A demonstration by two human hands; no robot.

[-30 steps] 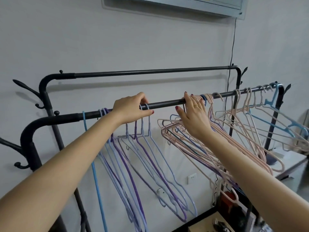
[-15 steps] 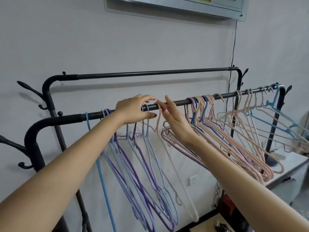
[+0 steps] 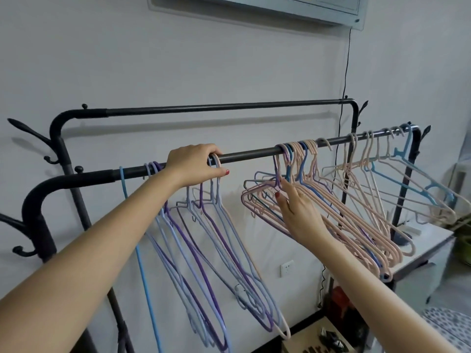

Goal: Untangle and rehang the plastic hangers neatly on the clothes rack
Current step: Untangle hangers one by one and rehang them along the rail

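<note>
- The plastic hangers hang from the front rail (image 3: pixel 249 155) of a black clothes rack (image 3: pixel 38 200), sorted roughly into three bunches.
- The purple and lilac hangers (image 3: pixel 204 225) hang at the left part of the rail, their hooks close together and their bodies overlapping as they slant down to the right; one plain blue hanger (image 3: pixel 142 263) hangs at their left edge.
- The pink hangers (image 3: pixel 331 215) crowd the middle of the rail, with a few blue and purple ones caught among them; their shoulders are stacked tight against each other.
- A looser group of pale pink and light blue hangers (image 3: pixel 397 179) hangs at the right end of the rail, spaced apart.
- The left hand (image 3: pixel 196 165) lies over the rail with fingers curled round it and round the hooks of the lilac bunch just beside its thumb.
- The right hand (image 3: pixel 298 210) reaches into the pink bunch below the rail, fingers fairly straight and pressed among the necks of the hangers; whether it pinches one, I cannot tell.
- A second, bare rail (image 3: pixel 216 108) runs behind and above the front one.
- On the wall behind are a white socket (image 3: pixel 286 267) and a black cable (image 3: pixel 346 62) running down from a white unit (image 3: pixel 280 6) at the top.
- A white table (image 3: pixel 430 240) stands at the right, beside the rack's end.
</note>
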